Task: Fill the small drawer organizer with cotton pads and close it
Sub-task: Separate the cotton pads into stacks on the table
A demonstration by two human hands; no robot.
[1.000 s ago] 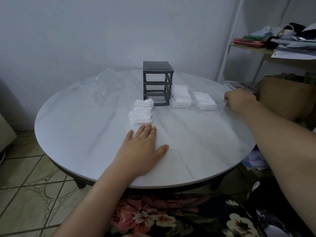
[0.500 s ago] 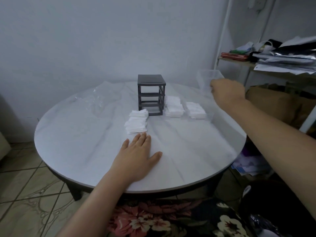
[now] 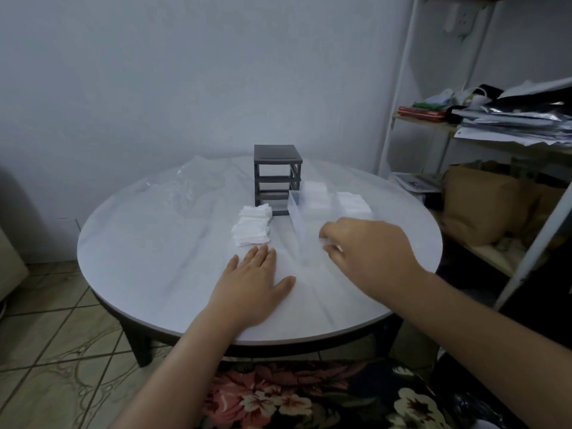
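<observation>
right hand [image 3: 368,249] fingers curled, gripping near end of clear drawer [image 3: 297,218]; blur, exact grip hard to read, can't tell if drawer touches the counter [image 3: 154,258]. drawer sits near side of organizer frame [image 3: 277,178], probably positioned there so pads can be loaded before it slides in. right arm reaches in from near right, wrist angled left. left hand [image 3: 253,283] flat, palm down, fingers straight, holds nothing, likely bracing. just beyond its fingertips a cotton pad stack [image 3: 252,227]; two more stacks [image 3: 353,204] right of frame, past the drawer. frame slots look empty. plastic wrap [image 3: 192,187] far left, cluttered shelf [image 3: 495,125] right
</observation>
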